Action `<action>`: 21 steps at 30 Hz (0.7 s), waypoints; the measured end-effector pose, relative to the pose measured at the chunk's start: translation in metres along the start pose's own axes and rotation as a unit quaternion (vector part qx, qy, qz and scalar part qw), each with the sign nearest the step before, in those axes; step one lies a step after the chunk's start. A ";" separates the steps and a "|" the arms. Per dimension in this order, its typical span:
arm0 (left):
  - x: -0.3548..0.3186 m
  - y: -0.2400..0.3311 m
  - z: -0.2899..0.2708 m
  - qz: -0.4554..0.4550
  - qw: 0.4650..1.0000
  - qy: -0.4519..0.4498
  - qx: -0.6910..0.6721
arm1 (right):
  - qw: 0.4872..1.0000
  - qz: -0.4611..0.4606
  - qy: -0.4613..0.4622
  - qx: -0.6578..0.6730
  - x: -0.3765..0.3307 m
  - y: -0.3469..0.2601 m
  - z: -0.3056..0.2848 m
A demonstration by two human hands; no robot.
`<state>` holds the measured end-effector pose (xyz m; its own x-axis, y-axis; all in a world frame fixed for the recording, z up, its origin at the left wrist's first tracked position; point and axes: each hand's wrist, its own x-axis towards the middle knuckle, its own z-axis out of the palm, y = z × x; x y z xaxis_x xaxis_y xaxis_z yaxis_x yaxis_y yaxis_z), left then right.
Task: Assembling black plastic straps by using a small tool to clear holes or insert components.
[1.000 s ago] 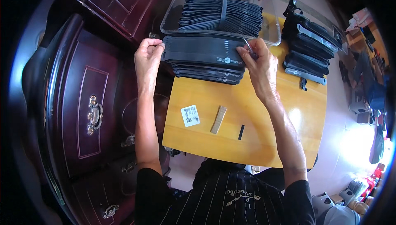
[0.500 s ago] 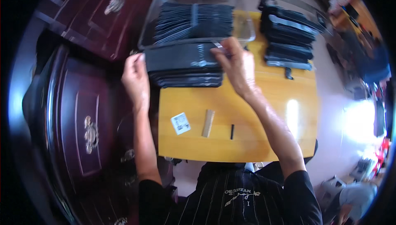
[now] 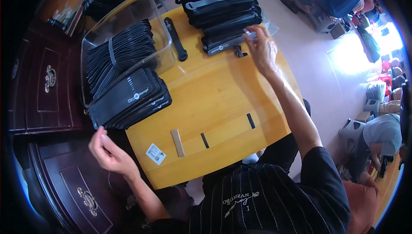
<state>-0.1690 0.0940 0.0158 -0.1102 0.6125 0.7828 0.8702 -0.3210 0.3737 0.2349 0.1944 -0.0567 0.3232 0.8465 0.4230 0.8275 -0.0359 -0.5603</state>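
My left hand (image 3: pixel 112 154) is at the near-left corner of the table, its fingers loosely bent and holding nothing I can see. Just beyond its fingertips lies a stack of flat black straps (image 3: pixel 124 94) with white markings. My right hand (image 3: pixel 262 50) reaches to the near end of a larger pile of black straps (image 3: pixel 227 17) at the back. Its fingertips are pinched near a small silvery thing (image 3: pixel 246 31), too small to name. A short black strap end (image 3: pixel 240 51) pokes out below this pile.
A clear plastic bin (image 3: pixel 162 24) holds a banded bundle of black straps (image 3: pixel 122 51). Beside it lies a single black strap (image 3: pixel 177 41). A white label (image 3: pixel 155 153), a brown strip (image 3: pixel 177 143) and two black strips (image 3: pixel 204 140) lie along the near edge. Dark cabinets (image 3: pixel 71 169) border the left.
My view has turned to the right. My hands have come away from the near strap stack; the right has swung across to the far pile, the left has drawn back toward me.
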 end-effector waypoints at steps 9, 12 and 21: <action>-0.018 0.107 0.120 0.062 0.928 -0.283 -0.233 | 0.997 0.074 -0.030 0.002 0.013 0.052 -0.007; -0.007 0.131 0.184 0.089 0.913 -0.295 -0.268 | 0.998 0.042 0.003 0.045 0.010 0.063 -0.010; 0.009 0.168 0.284 0.181 0.899 -0.301 -0.260 | 0.993 0.002 -0.099 0.062 0.008 0.071 -0.036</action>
<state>0.1128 0.2506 -0.0551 0.5513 0.6299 0.5471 0.4372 -0.7766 0.4536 0.3127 0.1796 -0.0670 0.2199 0.9346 0.2796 0.7591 0.0161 -0.6508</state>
